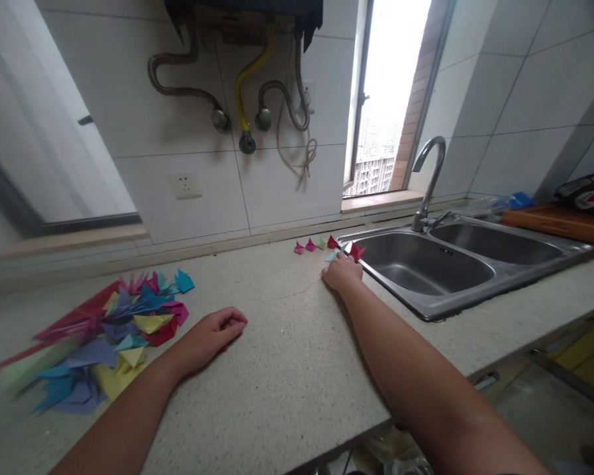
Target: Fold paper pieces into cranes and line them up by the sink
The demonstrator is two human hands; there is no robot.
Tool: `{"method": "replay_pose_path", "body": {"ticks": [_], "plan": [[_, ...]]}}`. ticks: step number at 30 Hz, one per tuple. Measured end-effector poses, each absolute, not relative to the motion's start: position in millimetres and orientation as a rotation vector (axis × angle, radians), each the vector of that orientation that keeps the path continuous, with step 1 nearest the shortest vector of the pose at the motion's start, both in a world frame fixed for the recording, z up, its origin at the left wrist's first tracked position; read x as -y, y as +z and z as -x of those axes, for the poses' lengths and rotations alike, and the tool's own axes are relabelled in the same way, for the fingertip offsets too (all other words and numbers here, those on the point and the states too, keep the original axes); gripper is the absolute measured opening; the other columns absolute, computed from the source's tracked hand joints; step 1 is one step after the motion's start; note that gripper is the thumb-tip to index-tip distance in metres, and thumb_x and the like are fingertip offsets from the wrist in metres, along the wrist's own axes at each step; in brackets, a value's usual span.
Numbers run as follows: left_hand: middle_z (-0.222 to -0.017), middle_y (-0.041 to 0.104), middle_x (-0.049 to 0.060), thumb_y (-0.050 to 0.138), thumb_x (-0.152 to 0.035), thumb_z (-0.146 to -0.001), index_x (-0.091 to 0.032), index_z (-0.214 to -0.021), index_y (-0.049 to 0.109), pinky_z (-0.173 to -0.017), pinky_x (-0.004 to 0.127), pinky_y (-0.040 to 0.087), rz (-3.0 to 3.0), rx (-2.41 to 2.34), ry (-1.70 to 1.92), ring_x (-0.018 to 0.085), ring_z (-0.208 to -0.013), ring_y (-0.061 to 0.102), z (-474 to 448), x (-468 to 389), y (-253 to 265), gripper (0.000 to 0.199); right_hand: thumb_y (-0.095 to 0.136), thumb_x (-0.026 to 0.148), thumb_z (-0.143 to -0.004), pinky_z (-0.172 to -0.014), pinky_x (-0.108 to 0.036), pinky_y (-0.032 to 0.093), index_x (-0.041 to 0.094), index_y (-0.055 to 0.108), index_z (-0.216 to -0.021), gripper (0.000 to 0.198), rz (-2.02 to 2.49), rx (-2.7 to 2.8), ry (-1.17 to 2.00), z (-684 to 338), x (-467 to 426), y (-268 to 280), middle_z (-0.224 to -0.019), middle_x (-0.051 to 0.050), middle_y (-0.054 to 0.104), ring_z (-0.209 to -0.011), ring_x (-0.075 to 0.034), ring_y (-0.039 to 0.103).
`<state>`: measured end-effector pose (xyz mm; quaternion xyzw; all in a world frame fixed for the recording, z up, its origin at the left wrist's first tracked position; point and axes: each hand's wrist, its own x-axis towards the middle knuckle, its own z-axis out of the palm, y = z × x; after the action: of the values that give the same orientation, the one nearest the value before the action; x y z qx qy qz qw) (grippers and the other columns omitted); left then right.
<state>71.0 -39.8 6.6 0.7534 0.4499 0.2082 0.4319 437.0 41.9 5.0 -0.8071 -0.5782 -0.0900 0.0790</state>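
Note:
On the counter by the sink, my right hand (344,269) reaches out with its fingers closed on a folded paper crane, mostly hidden by the fingers. A red paper crane (357,252) shows just beyond the fingertips, against the sink rim. To the left of that hand, a short row of small folded cranes runs along the back of the counter, with a pink crane (298,248) at its end. My left hand (220,330) rests on the counter, fingers curled in and nothing visible in them. Beside it lies a heap of coloured paper cranes (151,323).
The speckled counter (277,369) runs along a tiled wall. A double steel sink (426,310) with a tall faucet (431,165) is set in at the right. Beyond it are a wooden board (549,218) and a dark bag (589,191). Pipes (247,99) hang above.

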Motion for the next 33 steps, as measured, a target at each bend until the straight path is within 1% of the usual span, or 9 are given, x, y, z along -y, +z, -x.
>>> {"method": "replay_pose_path", "body": {"ticks": [8, 11, 15, 17, 19, 23, 25, 29, 33], "plan": [[-0.077, 0.049, 0.0, 0.053, -0.051, -0.087, -0.017, -0.102, 0.059, -0.058, 0.023, 0.039, -1.876, -1.117, 0.522, 0.012, -0.065, 0.044, -71, 39, 6, 0.038, 0.044, 0.044, -0.087, -0.086, -0.045, 0.043, 0.013, 0.062, -0.12, 0.049, 2.339, 1.706, -0.295, -445, -44, 3, -0.134, -0.017, 0.048, -0.115, -0.033, 0.045], [-0.078, 0.05, 0.0, 0.053, -0.051, -0.087, -0.017, -0.103, 0.059, -0.058, 0.022, 0.038, -1.875, -1.119, 0.523, 0.012, -0.065, 0.044, -71, 39, 6, 0.038, 0.045, 0.042, -0.086, -0.085, -0.044, 0.043, 0.014, 0.065, -0.113, 0.043, 2.261, 1.648, -0.276, -450, -43, 9, -0.126, -0.016, 0.053, -0.11, -0.033, 0.049], [-0.077, 0.049, 0.0, 0.053, -0.051, -0.087, -0.016, -0.102, 0.059, -0.058, 0.022, 0.037, -1.881, -1.123, 0.517, 0.012, -0.065, 0.044, -72, 40, 8, 0.038, 0.039, 0.034, -0.09, -0.082, -0.039, 0.043, 0.017, 0.066, -0.106, 0.037, 2.135, 1.335, -0.277, -472, -40, 22, -0.115, -0.015, 0.058, -0.101, -0.029, 0.053], [-0.077, 0.05, 0.0, 0.053, -0.051, -0.087, -0.016, -0.102, 0.059, -0.058, 0.022, 0.037, -1.889, -1.129, 0.517, 0.012, -0.065, 0.044, -72, 41, 9, 0.038, 0.039, 0.032, -0.089, -0.084, -0.04, 0.043, 0.017, 0.066, -0.106, 0.036, 2.117, 1.165, -0.272, -491, -39, 26, -0.112, -0.015, 0.059, -0.102, -0.029, 0.051], [-0.078, 0.051, 0.001, 0.053, -0.05, -0.087, -0.017, -0.102, 0.059, -0.058, 0.023, 0.037, -1.899, -1.133, 0.514, 0.012, -0.065, 0.045, -72, 41, 9, 0.037, 0.042, 0.033, -0.087, -0.088, -0.043, 0.041, 0.018, 0.067, -0.105, 0.035, 2.142, 1.051, -0.196, -511, -41, 26, -0.112, -0.015, 0.06, -0.104, -0.032, 0.05], [-0.078, 0.051, 0.001, 0.052, -0.051, -0.087, -0.017, -0.102, 0.059, -0.058, 0.023, 0.037, -1.906, -1.135, 0.511, 0.013, -0.065, 0.045, -70, 40, 8, 0.038, 0.048, 0.037, -0.082, -0.092, -0.047, 0.038, 0.027, 0.069, -0.11, 0.037, 2.172, 0.986, 0.087, -539, -50, 15, -0.117, -0.011, 0.061, -0.112, -0.034, 0.046], [-0.078, 0.051, 0.0, 0.052, -0.051, -0.087, -0.017, -0.102, 0.059, -0.058, 0.023, 0.037, -1.903, -1.134, 0.513, 0.012, -0.065, 0.045, -70, 39, 7, 0.038, 0.051, 0.038, -0.08, -0.094, -0.049, 0.036, 0.031, 0.07, -0.112, 0.038, 2.178, 0.999, 0.16, -543, -55, 10, -0.118, -0.009, 0.062, -0.115, -0.036, 0.044], [-0.078, 0.051, 0.0, 0.053, -0.05, -0.087, -0.017, -0.102, 0.059, -0.058, 0.023, 0.037, -1.9, -1.129, 0.512, 0.012, -0.065, 0.045, -70, 40, 7, 0.036, 0.052, 0.04, -0.078, -0.096, -0.054, 0.032, 0.034, 0.071, -0.11, 0.037, 2.181, 1.042, 0.197, -540, -62, 6, -0.115, -0.007, 0.065, -0.115, -0.037, 0.046], [-0.078, 0.051, 0.0, 0.053, -0.05, -0.088, -0.018, -0.102, 0.06, -0.058, 0.023, 0.037, -1.901, -1.125, 0.513, 0.012, -0.065, 0.046, -69, 40, 7, 0.036, 0.051, 0.038, -0.079, -0.097, -0.053, 0.031, 0.036, 0.07, -0.112, 0.038, 2.151, 1.082, 0.162, -534, -62, 7, -0.115, -0.005, 0.066, -0.117, -0.034, 0.047]]}}
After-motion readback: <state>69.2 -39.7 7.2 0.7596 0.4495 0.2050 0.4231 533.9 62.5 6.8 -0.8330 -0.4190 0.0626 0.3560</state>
